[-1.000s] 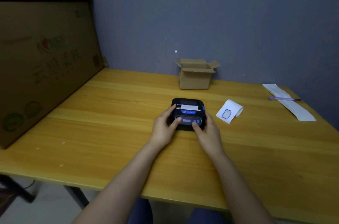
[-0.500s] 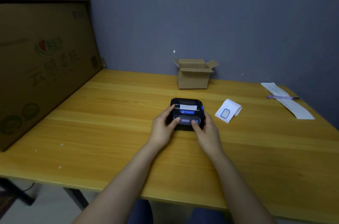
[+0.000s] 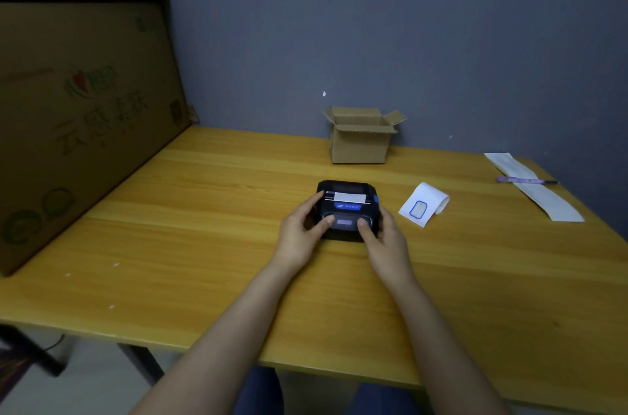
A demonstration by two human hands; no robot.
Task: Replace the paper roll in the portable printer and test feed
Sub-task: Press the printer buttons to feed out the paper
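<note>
A small black portable printer sits on the wooden table, lid closed, with a short white strip of paper sticking out of its slot. My left hand grips its left side, thumb resting on the left front button. My right hand holds its right side, thumb on the right front button. A small lit display shows between the thumbs. A white paper roll with a blue-outlined label lies on the table just right of the printer.
A small open cardboard box stands behind the printer by the wall. A long white paper strip with a purple pen across it lies at the far right. Big cardboard cartons stand along the table's left side.
Both hands stay on the printer with thumbs on the front buttons. The view has shifted slightly; the paper strip shows no clear change in length.
</note>
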